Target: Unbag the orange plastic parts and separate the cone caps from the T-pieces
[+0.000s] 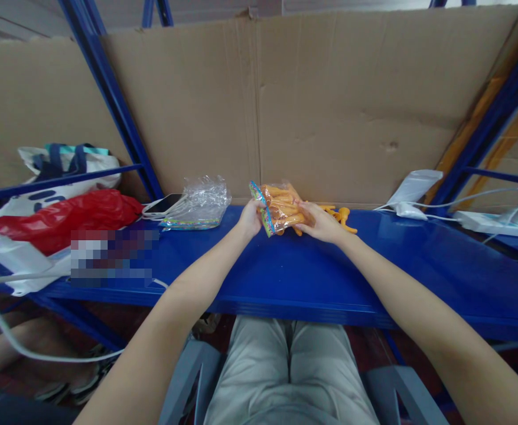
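A small clear plastic bag packed with orange toy pieces is held up just above the blue shelf. My left hand pinches the bag's coloured edge on its left side. My right hand is closed around the bag's right side, with fingers against the orange pieces. Loose orange toy pieces lie on the shelf just behind my right hand.
An empty crumpled clear bag and a phone lie left of my hands. Farther left are a red plastic bag and a white tote. White cables and a power strip sit at the right. Cardboard backs the shelf.
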Available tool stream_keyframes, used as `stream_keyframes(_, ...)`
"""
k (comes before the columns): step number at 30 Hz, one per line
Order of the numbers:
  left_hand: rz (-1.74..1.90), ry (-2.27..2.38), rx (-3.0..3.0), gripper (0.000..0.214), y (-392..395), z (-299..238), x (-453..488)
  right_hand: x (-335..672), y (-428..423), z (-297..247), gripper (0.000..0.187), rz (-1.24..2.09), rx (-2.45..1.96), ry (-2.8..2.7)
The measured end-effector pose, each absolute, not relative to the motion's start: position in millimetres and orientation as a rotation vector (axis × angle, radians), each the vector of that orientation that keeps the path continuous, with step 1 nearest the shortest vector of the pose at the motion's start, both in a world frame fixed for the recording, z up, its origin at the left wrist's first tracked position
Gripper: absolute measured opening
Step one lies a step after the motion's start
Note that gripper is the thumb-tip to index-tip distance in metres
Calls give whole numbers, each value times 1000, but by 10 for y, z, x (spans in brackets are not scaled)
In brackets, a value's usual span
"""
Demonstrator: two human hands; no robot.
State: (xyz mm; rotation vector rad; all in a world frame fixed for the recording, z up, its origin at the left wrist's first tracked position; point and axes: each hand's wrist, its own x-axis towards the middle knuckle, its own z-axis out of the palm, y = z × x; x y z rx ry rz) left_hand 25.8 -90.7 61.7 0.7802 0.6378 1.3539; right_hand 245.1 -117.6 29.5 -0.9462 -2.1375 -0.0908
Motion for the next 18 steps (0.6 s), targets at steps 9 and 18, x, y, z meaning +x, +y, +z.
stream_keyframes(9, 1402, 568, 697, 42, -903, 660, 217, 2460, -1132, 285, 25, -107, -882, -1994)
stream_keyframes(18, 1308, 556, 836, 25, -991, 685, 255, 2399, -1260, 367, 22, -165, -884, -1957)
